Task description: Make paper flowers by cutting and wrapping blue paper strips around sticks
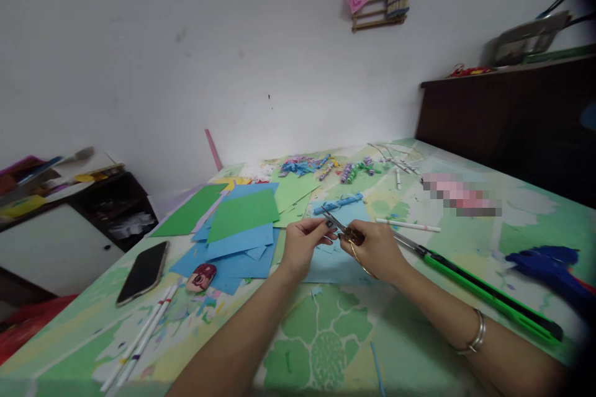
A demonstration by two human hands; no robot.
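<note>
In the middle of the head view, my right hand (375, 247) is closed round the handles of a pair of scissors (341, 229), whose blades point up and to the left. My left hand (302, 245) pinches beside the blades; what lies between its fingers is too small to make out. Below both hands is a light blue sheet of paper (326, 270) with small cut bits on it. Just beyond the blades lies a blue paper-wrapped stick (342, 203). A white stick (410, 225) rests right of my right hand.
Left of my hands are green sheets (244, 214), blue sheets (251, 267), a phone (144, 272), an earbud-like case (202, 277) and white sticks (144, 335). A green utility knife (493, 298) and blue glue gun (554, 267) lie right. Blue paper strips (298, 165) sit behind.
</note>
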